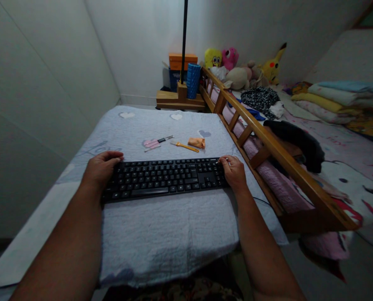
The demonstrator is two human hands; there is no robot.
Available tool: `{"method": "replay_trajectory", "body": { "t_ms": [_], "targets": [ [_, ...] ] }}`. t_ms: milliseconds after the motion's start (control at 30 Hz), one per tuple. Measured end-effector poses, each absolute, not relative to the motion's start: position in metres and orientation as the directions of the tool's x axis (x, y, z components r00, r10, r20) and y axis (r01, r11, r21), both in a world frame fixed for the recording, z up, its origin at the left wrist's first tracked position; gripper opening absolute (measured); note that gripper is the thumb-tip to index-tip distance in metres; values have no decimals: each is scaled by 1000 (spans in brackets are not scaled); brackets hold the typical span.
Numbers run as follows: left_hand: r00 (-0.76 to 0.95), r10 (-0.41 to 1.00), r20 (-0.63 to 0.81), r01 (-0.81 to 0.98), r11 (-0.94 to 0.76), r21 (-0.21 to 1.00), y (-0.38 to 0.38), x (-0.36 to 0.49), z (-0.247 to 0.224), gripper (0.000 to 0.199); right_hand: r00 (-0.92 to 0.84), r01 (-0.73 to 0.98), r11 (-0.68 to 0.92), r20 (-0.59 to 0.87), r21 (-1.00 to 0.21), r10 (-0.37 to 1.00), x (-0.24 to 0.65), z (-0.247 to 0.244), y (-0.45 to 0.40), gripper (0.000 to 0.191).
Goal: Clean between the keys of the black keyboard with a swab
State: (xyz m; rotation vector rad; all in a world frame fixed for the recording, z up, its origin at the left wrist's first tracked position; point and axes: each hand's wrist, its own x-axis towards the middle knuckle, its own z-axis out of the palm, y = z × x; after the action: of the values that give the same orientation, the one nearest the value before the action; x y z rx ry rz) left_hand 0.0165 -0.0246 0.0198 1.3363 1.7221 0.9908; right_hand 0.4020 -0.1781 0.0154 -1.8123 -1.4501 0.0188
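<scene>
A black keyboard (164,177) lies on the pale blue cloth (174,225) that covers the table. Its left end is gripped by my left hand (102,168), with the thumb and fingers at the upper left corner. At the upper right corner is my right hand (233,170), fingers closed in a pinch around a thin white stick, perhaps a cotton swab. Beyond the keyboard lie a small brush with a yellow handle (188,147), a crumpled orange packet (196,143), a dark-handled tool (163,140) and a thin stick (152,148).
A wooden bed rail (249,121) runs along the table's right side, with bedding, clothes and plush toys behind it. Toward the back wall stand a black pole (184,42), a blue roller (192,81) and an orange box (182,61). A cable trails right of the keyboard.
</scene>
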Motion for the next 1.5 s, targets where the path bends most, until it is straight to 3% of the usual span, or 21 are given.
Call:
{"method": "replay_trajectory", "body": {
  "t_ms": [833,1500],
  "targets": [
    [-190,977,-102,390,170,905,-26,19,25,21,214,839,5,337,-545,917,404,29,-195,26],
    [-183,979,-90,393,156,906,-21,16,17,23,247,749,61,363,-659,898,403,24,-215,27]
  ]
}}
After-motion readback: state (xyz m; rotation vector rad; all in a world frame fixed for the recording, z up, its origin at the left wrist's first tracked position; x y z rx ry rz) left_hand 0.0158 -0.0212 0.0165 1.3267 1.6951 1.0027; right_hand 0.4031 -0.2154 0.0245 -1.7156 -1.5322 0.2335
